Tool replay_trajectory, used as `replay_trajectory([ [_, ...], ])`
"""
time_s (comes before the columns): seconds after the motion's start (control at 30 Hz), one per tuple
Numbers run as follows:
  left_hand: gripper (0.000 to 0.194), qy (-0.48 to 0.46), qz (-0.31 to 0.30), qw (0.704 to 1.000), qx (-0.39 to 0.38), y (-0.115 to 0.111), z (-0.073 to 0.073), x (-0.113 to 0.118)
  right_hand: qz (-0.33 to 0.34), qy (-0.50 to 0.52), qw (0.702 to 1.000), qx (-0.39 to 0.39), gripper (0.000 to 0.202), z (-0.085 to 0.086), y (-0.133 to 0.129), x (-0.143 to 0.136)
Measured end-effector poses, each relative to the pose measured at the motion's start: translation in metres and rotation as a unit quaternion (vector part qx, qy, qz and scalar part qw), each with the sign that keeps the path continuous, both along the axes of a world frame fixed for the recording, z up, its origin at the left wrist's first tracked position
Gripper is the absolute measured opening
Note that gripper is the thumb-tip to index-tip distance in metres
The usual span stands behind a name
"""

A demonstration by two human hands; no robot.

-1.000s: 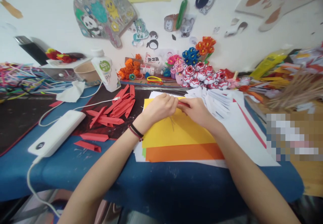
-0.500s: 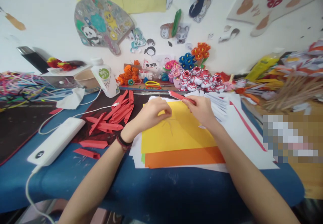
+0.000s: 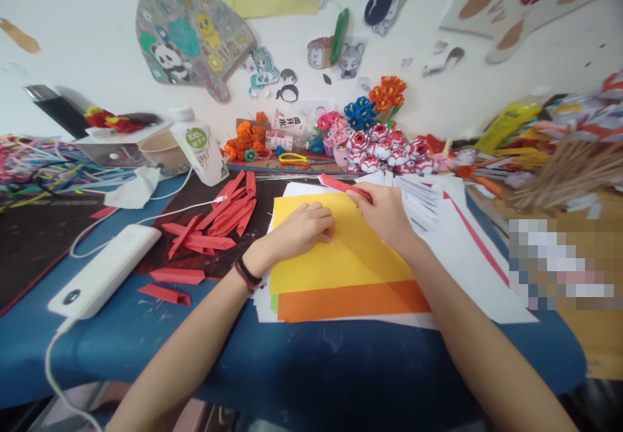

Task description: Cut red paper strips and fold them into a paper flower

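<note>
My right hand grips a folded red paper strip, which points up and left past the far edge of the yellow paper. My left hand is closed over the yellow paper, fingers curled and pressed together. Whatever may be between those fingertips is hidden. Orange paper and white sheets lie under the yellow one. Left of the stack, several folded red paper pieces are heaped on a dark mat.
A white power bank with cables lies at the left, and a white bottle stands behind it. Paper flowers line the wall. White strips and a large white sheet are at the right, near wooden sticks.
My left hand has lowered onto the yellow paper, its fingers curling in. Thin lines seen below it earlier no longer show plainly. My right hand still holds the red strip, barely moved.
</note>
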State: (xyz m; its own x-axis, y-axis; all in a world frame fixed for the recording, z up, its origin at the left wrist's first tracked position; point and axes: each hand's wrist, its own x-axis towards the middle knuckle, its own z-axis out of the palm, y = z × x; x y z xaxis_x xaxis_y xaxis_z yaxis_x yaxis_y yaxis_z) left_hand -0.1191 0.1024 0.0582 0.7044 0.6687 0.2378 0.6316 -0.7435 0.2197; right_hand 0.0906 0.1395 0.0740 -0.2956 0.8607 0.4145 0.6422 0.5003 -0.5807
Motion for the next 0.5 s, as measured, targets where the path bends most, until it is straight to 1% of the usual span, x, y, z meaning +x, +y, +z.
replay_trajectory([
  [0.17, 0.012, -0.041, 0.011, 0.999, -0.017, -0.0024, 0.0031, 0.0037, 0.004, -0.009, 1.000, 0.007, 0.026, 0.0004, -0.0004, -0.0001],
  [0.3, 0.015, -0.058, 0.020, 0.998, -0.020, -0.0043, 0.0067, 0.0043, 0.007, -0.016, 1.000, 0.014, 0.026, -0.0003, 0.0001, 0.0000],
  [0.5, 0.021, -0.077, 0.020, 0.997, -0.022, -0.0034, 0.0100, -0.0021, 0.007, -0.013, 1.000, 0.000, 0.027, 0.0014, -0.0012, -0.0009],
])
